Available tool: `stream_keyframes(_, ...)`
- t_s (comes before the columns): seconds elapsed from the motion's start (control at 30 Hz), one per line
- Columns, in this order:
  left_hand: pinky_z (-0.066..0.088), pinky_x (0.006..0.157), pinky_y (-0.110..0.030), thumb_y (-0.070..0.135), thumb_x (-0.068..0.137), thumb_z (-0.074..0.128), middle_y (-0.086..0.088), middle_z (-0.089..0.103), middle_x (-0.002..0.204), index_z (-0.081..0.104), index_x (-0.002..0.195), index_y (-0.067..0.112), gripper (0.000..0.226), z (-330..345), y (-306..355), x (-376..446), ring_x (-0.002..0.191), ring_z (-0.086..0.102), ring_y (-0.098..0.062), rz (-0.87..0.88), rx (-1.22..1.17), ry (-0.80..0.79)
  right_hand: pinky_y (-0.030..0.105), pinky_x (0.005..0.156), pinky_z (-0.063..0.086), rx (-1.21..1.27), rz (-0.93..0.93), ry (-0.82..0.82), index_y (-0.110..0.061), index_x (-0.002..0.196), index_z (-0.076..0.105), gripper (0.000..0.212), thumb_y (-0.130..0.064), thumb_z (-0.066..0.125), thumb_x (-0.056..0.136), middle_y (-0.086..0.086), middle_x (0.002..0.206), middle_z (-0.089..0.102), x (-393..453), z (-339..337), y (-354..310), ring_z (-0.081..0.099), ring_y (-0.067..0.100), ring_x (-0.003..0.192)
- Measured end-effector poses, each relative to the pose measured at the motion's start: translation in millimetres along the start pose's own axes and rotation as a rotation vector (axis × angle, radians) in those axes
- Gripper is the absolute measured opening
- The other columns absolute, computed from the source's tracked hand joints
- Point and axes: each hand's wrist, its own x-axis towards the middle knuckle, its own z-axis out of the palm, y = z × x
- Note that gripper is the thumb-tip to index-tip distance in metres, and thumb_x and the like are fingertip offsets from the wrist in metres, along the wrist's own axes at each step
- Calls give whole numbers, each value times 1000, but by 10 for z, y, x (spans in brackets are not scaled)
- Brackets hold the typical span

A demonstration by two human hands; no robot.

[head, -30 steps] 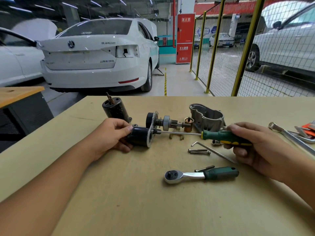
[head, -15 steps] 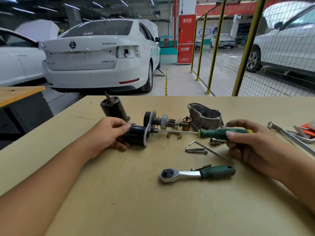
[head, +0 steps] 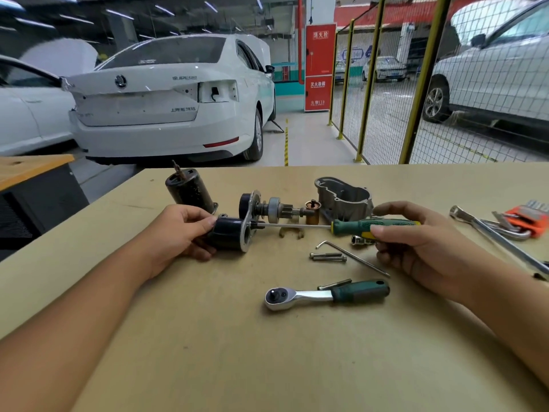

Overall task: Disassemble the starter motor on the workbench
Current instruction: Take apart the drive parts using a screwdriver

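I see my left hand (head: 178,233) curled round the black solenoid cyl (head: 225,233) of the starter motor assy, pinning it on its side on the workbench (head: 208,337), approx centre-left. Silver flange plate (head: 248,221) sits at the cyl's right end, w/ the pinion shaft (head: 276,209) sticking out to the right behind it. My right hand (head: 416,242) pinches the green/yellow screwdriver (head: 371,226) handle btwn thumb and fingers; shaft runs horiz, tip touching the flange plate. Black motor body (head: 190,190) stands tilted just behind my left hand. Alu nose housing (head: 343,197) behind the screwdriver handle. Near front: ratchet (head: 323,294), allen key (head: 353,257), 2 bolts (head: 328,257). Far right: orange hex key set (head: 531,218), separate from the motor parts
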Motion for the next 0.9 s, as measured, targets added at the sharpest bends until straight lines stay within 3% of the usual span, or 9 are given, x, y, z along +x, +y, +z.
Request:
stream_keyframes(0.07,58,49,-28,8,100,63,-12,75,79,74,95,3,14,2,6,1,61,71,-28,0,4,2,30,45,49,-61,13,16,-13,100,72,42,-36,84,66,18,84,70,-14,43,-24,59,21,56)
stream_keyframes(0.13,58,49,-28,8,100,62,-12,75,80,74,97,2,13,7,12,-1,61,71,-28,-1,8,3,29,40,45,-116,35,44,-12,103,69,47,-47,75,73,21,83,71,-15,56,-39,57,22,51)
stream_keyframes(0.33,57,48,-27,9,100,62,-11,74,75,73,95,4,13,30,35,-25,59,70,-26,-12,-3,2,31,52,55,47,-23,52,-14,100,70,46,-9,83,56,18,90,68,-1,6,0,62,22,60)
stream_keyframes(0.4,57,48,-27,9,100,62,-12,73,76,72,96,2,13,37,38,-28,59,70,-26,-16,-11,1,31,54,57,52,-40,42,-11,102,70,46,-13,84,58,17,91,69,7,26,9,63,21,61)
stream_keyframes(0.53,57,47,-26,8,101,61,-14,72,78,71,100,-1,14,38,39,-29,58,69,-25,-17,-15,1,28,41,47,-72,9,58,-7,105,67,52,-49,73,75,20,81,67,-1,63,-11,56,20,51)
stream_keyframes(0.63,57,47,-26,9,101,61,-16,71,81,70,102,-3,15,35,40,-26,58,69,-25,-16,-11,-3,28,41,46,-56,4,35,-9,103,68,42,-35,79,71,22,82,67,6,19,-12,55,19,51)
stream_keyframes(0.77,57,48,-26,10,101,61,-19,71,86,70,104,-4,17,33,36,-26,59,69,-25,-23,-7,-4,33,55,55,61,4,76,-9,110,69,49,-7,82,63,20,95,70,33,-27,22,62,23,63)
stream_keyframes(0.83,57,48,-27,10,102,61,-22,70,89,70,105,-5,17,38,35,-32,60,69,-26,-26,-8,-8,33,56,56,70,8,59,-7,107,72,45,-8,82,64,21,98,70,20,-19,24,62,23,64)
stream_keyframes(0.9,57,48,-26,9,102,60,-23,70,90,69,107,-5,18,38,37,-30,60,69,-26,-29,-3,-9,31,49,53,6,19,36,-9,98,76,33,-26,81,70,21,90,70,6,17,0,61,22,59)
